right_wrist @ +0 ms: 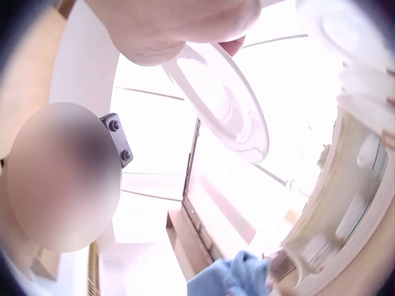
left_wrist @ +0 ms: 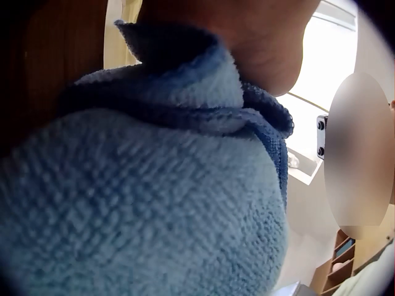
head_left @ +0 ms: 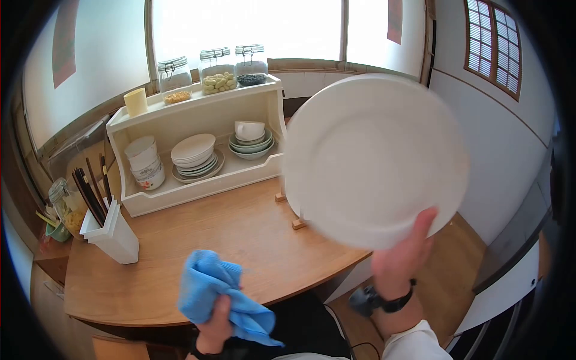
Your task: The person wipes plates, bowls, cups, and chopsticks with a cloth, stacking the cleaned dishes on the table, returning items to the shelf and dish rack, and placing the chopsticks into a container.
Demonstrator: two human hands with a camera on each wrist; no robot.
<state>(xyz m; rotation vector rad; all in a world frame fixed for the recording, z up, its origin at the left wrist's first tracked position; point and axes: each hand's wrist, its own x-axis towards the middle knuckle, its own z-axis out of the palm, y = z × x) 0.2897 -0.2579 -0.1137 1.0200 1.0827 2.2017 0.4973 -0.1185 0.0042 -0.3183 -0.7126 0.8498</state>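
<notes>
My right hand (head_left: 397, 264) grips a large white plate (head_left: 372, 153) by its lower rim, thumb across the front face. Raised over the right end of the table, the plate is slightly blurred, its face toward the head camera. In the right wrist view the plate (right_wrist: 225, 102) shows from a slant beyond the hand (right_wrist: 179, 24). Low at the table's front edge, my left hand (head_left: 216, 327) holds a bunched blue cloth (head_left: 207, 285), with one end hanging down to the right. The cloth (left_wrist: 148, 197) fills much of the left wrist view and hides the fingers there.
A cream shelf (head_left: 198, 204) on the wooden table (head_left: 174, 240) holds stacked bowls (head_left: 144, 162), plates (head_left: 193, 150) and a cup (head_left: 249, 130). Glass jars (head_left: 219, 78) stand on top. At left is a white chopstick holder (head_left: 117, 237). Wooden rack feet (head_left: 299, 224) show below the raised plate.
</notes>
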